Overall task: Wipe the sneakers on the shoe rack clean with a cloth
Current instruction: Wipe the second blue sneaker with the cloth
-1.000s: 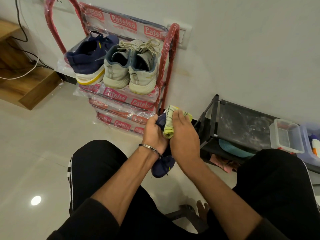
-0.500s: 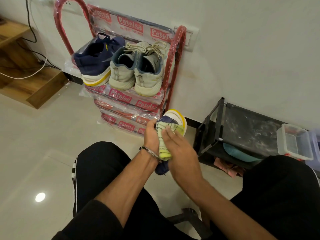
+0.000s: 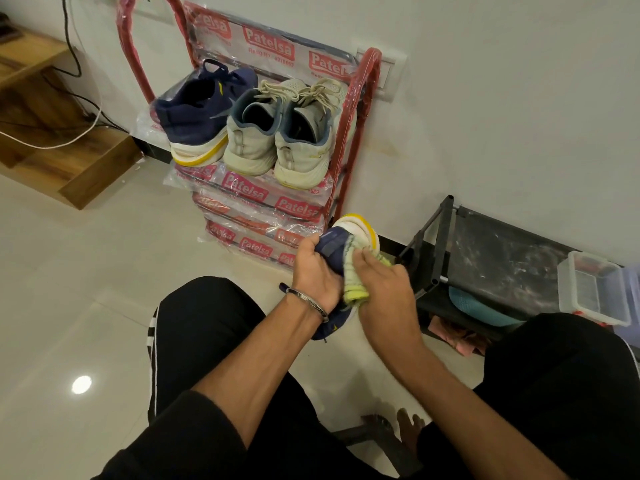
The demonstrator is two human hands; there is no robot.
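Observation:
My left hand [image 3: 313,273] grips a navy sneaker with a white and yellow sole [image 3: 337,242], held between my knees with its heel end pointing away from me. My right hand [image 3: 382,285] holds a yellow-green cloth [image 3: 353,282] and presses it against the sneaker's side. The red shoe rack [image 3: 360,109] stands against the wall. On its top shelf sit the matching navy sneaker [image 3: 194,112] and a pair of beige sneakers [image 3: 277,140].
A low black rack [image 3: 502,258] stands to the right, with a clear plastic box [image 3: 594,292] on it and a teal insole [image 3: 478,308] beneath. Wooden steps [image 3: 45,147] with cables lie to the left. The floor is glossy tile, and a bare foot [image 3: 408,427] shows below.
The sneaker has turned so its white and yellow sole now shows at the far end. My right hand has slid the cloth down along the shoe's side. The view shifted slightly left.

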